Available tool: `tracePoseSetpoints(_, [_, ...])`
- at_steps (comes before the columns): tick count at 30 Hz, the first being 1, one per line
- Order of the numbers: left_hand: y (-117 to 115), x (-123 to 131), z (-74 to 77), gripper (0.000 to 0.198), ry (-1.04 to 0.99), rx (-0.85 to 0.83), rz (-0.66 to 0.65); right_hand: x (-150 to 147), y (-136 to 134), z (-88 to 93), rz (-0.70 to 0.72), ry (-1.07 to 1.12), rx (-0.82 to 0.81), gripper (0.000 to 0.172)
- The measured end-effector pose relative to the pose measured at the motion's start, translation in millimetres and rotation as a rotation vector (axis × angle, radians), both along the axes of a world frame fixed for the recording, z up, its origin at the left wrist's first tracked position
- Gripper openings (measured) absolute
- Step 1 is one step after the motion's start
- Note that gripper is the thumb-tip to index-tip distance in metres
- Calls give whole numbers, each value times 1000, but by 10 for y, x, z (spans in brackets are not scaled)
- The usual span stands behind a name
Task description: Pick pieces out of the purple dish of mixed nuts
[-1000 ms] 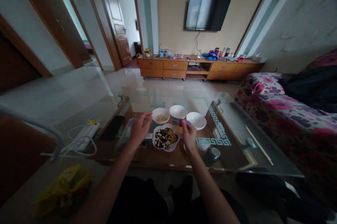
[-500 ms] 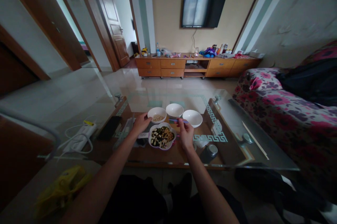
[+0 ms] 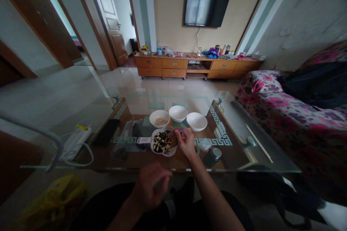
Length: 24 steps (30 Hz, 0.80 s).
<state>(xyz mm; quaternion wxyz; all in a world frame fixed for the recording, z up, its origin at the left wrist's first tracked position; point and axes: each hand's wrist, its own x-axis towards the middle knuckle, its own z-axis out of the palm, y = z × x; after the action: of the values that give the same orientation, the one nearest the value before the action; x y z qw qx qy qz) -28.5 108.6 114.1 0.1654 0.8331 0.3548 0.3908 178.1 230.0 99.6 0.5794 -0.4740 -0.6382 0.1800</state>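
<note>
My right hand [image 3: 186, 143] is closed on a slim blue-purple tool [image 3: 179, 131], whose tip points into the lobed dish [image 3: 173, 151]. I cannot tell its exact kind. Dark, pale and brown nuts or seeds fill that dish, and a labelled handle [image 3: 143, 140] sticks out to its left. Behind it stand three white bowls: the left bowl [image 3: 152, 116] has pale pieces inside, while the middle bowl [image 3: 178, 112] and right bowl [image 3: 197, 120] look bare. Low before the table's near edge, my left hand [image 3: 151, 184] is slightly blurred, thumb and fingers apart, holding nothing visible.
The bowls stand on a glass table [image 3: 238, 151]. A metal-lidded jar [image 3: 214, 155] is at right, chopsticks [image 3: 259, 143] lie near the right edge, and a power strip [image 3: 77, 144] with cables is at left. A flowered sofa [image 3: 271, 110] stands on the right.
My left hand has left the left bowl and dropped back towards my lap. My right hand has moved slightly left and down, bringing the tool over the lobed dish.
</note>
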Motion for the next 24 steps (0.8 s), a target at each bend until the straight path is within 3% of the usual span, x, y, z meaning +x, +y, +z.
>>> tracePoseSetpoints(2, [-437,149,-562,18,230,-217,-201,-16,-23,30,24,-81,42,31])
tracePoseSetpoints(4, [-693,308,-1084,13,554,-489,-478,-20,-37,48,27,-109,73,30])
tracePoseSetpoints(6, [-769,458,-1433,17,792,-705,-449,-6,-46,52,19,-110,96,33])
tracePoseSetpoints(7, [-753,526,-1528,23,915,-794,-454,4,-50,51,14,-109,105,35])
tracePoseSetpoints(9, [-650,639,-1579,35,1117,-851,-416,27,-58,47,6,-116,114,41])
tracePoseSetpoints(11, [-503,704,-1507,45,1193,-861,-414,43,-64,45,1,-135,104,45])
tracePoseSetpoints(16, [-243,660,-1280,52,1069,-896,-300,43,-67,53,-3,-192,22,52])
tracePoseSetpoints(24, [-275,647,-1288,53,1074,-905,-332,44,-79,80,-55,-202,-33,52])
